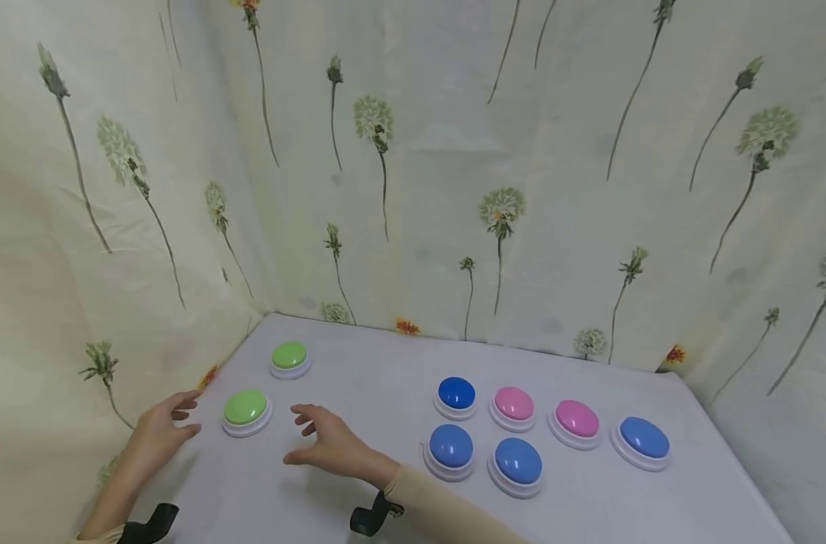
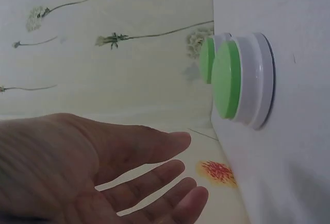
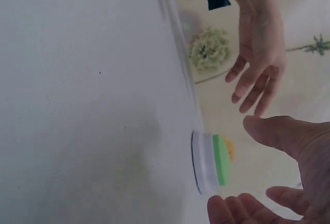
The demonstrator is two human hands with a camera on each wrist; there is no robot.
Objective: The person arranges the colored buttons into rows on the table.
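Observation:
Two push buttons with green domes and white bases stand at the table's left side: a nearer green button and a farther green button. To the left of the nearer one, my left hand hovers with fingers loosely bent, apart from it. My right hand hangs over the table on that button's other side, thumb and fingers spread, holding nothing. The left wrist view shows both green domes beyond the left thumb and fingers. In the right wrist view, one green button appears past the right thumb and fingertips.
Right of my right hand stand several more buttons: a dark blue button, pink buttons, and lighter blue buttons. A white cloth covers the table. Flower-printed curtains enclose its back and sides.

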